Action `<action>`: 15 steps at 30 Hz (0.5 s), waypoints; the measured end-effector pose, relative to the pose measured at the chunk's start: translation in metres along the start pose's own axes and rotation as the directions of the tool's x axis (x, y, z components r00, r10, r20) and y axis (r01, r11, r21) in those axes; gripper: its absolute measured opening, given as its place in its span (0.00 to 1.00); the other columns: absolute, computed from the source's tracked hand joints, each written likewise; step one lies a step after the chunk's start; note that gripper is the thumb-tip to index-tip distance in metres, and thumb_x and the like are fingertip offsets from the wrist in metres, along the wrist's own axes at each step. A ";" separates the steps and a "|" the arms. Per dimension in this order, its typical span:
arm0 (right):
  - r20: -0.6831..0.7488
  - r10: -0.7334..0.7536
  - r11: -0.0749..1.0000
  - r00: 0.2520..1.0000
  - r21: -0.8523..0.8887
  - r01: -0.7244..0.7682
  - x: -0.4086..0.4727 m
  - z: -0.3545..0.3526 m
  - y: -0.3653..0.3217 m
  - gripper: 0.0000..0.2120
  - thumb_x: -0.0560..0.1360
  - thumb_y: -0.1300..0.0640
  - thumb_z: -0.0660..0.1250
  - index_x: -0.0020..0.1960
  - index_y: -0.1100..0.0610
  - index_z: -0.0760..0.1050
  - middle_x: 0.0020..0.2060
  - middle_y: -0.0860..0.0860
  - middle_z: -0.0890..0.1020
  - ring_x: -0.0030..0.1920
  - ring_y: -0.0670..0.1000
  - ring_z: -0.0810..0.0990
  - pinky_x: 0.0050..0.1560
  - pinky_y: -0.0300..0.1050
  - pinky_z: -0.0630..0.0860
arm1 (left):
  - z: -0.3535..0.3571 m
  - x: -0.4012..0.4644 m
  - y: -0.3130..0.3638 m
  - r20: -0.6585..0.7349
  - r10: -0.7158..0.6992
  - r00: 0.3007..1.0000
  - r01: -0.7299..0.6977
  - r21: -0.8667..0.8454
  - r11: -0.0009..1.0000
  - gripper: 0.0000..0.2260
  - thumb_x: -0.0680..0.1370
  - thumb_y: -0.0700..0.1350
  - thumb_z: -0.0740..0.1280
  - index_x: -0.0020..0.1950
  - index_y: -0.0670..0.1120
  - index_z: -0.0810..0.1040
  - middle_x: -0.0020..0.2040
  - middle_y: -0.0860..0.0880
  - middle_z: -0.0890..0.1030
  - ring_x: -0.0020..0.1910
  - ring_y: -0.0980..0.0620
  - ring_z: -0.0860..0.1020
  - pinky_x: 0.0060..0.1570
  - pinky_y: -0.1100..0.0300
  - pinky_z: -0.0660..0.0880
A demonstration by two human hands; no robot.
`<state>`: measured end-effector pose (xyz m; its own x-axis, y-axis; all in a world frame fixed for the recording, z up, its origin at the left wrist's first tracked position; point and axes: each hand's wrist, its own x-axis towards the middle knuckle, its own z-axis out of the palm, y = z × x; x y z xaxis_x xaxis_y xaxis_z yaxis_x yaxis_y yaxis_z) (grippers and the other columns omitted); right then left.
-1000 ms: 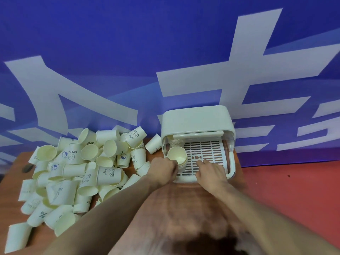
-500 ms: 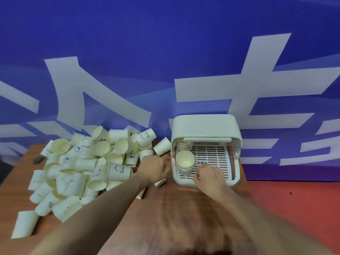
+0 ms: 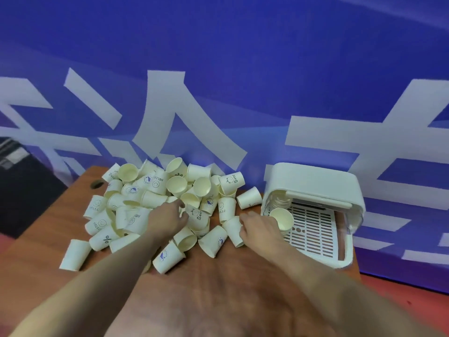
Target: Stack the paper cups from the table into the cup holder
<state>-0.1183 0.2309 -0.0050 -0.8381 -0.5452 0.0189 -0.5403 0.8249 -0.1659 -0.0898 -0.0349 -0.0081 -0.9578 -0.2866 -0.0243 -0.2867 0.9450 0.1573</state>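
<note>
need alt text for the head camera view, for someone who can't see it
A person's left hand and right hand reach over a wooden table into a heap of paper cups. To the right stands a white cup holder with a cup stack lying on its slotted tray, before a blue banner.

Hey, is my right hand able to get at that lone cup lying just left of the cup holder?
Probably yes. The right hand sits just in front of that lone cup, beside the cup holder, and nothing shows between them.

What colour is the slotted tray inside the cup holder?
White, with rows of slots: the slotted tray in the cream-white cup holder, clearest in the head view.
</note>
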 end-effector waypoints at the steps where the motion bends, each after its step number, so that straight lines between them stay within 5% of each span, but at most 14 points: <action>1: 0.004 -0.026 1.000 1.000 -0.015 0.026 0.008 0.000 -0.005 0.11 0.77 0.54 0.58 0.56 0.55 0.73 0.49 0.53 0.78 0.46 0.59 0.80 0.38 0.48 0.68 | -0.002 -0.002 -0.005 0.009 -0.011 1.000 0.012 -0.009 1.000 0.16 0.77 0.56 0.61 0.62 0.53 0.75 0.38 0.53 0.78 0.45 0.48 0.79 0.38 0.57 0.71; 11: 0.064 -0.116 0.989 0.991 -0.089 0.122 0.095 0.023 -0.051 0.18 0.77 0.59 0.60 0.67 0.52 0.67 0.53 0.52 0.77 0.46 0.56 0.81 0.36 0.46 0.65 | 0.023 0.007 -0.033 0.167 -0.110 0.980 0.154 -0.278 0.948 0.24 0.75 0.63 0.64 0.66 0.52 0.76 0.48 0.51 0.84 0.52 0.53 0.80 0.47 0.57 0.74; 15: 0.078 -0.041 0.992 0.996 -0.115 0.050 0.124 0.033 -0.052 0.19 0.75 0.62 0.62 0.64 0.50 0.67 0.52 0.51 0.75 0.41 0.55 0.80 0.34 0.45 0.66 | 0.032 0.018 -0.038 0.132 -0.066 0.989 0.105 -0.312 0.944 0.20 0.76 0.62 0.64 0.62 0.53 0.80 0.37 0.55 0.81 0.42 0.56 0.79 0.41 0.60 0.73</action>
<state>-0.1916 0.1151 -0.0260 -0.8067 -0.5888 -0.0508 -0.5867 0.8082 -0.0504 -0.0968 -0.0706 -0.0458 -0.9311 -0.3254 -0.1649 -0.3646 0.8132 0.4536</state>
